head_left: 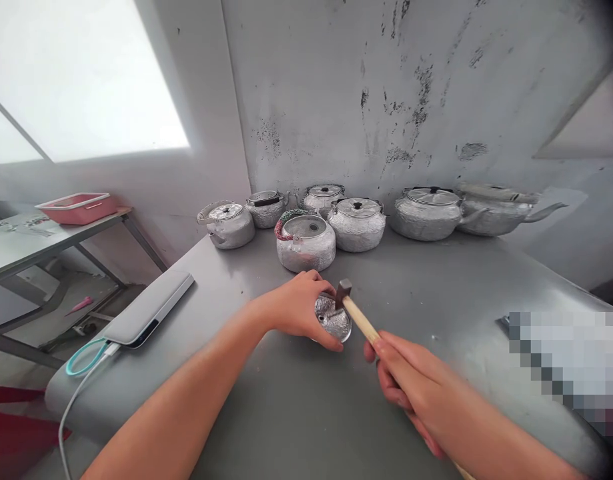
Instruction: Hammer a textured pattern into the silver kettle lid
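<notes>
My left hand [299, 307] is wrapped around a small shiny hammered metal cup [333, 319] resting on the grey table [436, 293]. My right hand [411, 380] grips the pale wooden handle of a small hammer [353, 308]. Its dark head sits at the cup's rim, partly inside the opening. Just behind the cup stands a silver kettle with a red and green wrapped handle [306, 241] and no lid.
Several silver hammered kettles [426, 213] line the back of the table against the stained wall. A grey power bank [149, 308] with a teal cable lies at the left edge. A second table holds a pink tray [79, 207]. A blurred patch covers the right side.
</notes>
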Demonstrator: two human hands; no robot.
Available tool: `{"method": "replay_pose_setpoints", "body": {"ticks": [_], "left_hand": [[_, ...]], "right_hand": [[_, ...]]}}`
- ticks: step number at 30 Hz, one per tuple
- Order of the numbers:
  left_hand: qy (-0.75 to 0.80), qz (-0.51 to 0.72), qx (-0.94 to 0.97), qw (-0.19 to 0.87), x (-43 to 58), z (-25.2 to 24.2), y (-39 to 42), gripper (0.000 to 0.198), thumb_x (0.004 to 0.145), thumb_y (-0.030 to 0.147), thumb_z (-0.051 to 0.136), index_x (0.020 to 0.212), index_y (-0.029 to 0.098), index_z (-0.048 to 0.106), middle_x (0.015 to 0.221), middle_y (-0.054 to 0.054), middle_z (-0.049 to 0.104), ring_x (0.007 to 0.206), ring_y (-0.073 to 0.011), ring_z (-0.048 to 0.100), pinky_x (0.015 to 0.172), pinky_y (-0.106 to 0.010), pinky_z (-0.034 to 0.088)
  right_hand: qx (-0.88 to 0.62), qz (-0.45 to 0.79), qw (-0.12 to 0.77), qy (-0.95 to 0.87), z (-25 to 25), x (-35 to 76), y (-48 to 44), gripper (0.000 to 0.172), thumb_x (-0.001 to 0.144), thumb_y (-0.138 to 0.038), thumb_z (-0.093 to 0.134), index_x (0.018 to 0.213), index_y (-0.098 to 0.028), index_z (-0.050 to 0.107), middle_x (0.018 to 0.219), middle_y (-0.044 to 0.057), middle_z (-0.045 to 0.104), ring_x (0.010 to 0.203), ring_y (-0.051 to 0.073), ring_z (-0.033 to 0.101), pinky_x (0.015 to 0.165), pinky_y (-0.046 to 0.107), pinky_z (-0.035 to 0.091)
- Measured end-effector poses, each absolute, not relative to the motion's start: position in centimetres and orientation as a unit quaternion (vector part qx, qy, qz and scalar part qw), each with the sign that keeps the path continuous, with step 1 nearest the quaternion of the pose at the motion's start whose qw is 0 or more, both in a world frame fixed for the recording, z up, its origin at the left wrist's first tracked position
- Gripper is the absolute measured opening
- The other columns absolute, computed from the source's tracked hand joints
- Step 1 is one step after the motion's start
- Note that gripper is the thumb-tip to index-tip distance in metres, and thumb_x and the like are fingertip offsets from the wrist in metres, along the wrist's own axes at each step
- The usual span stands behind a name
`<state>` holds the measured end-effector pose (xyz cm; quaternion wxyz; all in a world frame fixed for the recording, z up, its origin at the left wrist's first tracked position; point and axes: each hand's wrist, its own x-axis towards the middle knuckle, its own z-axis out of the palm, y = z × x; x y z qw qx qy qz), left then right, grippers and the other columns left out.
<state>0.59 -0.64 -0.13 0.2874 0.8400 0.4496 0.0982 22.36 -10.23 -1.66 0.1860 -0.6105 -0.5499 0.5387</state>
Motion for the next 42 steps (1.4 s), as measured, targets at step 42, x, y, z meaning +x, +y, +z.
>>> {"method": "replay_pose_setpoints", "body": {"ticks": [42], "left_hand": [[0.442, 0.108, 0.846, 0.277, 0.53, -0.35, -0.50, 0.067, 0.054, 0.062, 0.087, 0.106, 0.026, 0.066, 0.108, -0.004, 0.050, 0.101, -0.0261, 0.057, 0.086, -0.036, 0.052]], "right_hand": [[-0.614, 0.518, 0.168, -0.571, -1.34, 22.18, -10.81, 0.039, 0.105, -0.053, 0.025, 0.091, -0.028, 0.051, 0.068, -0.006, 0.029, 0.057, 0.015, 0.024, 0.040, 0.023, 0.020]]}}
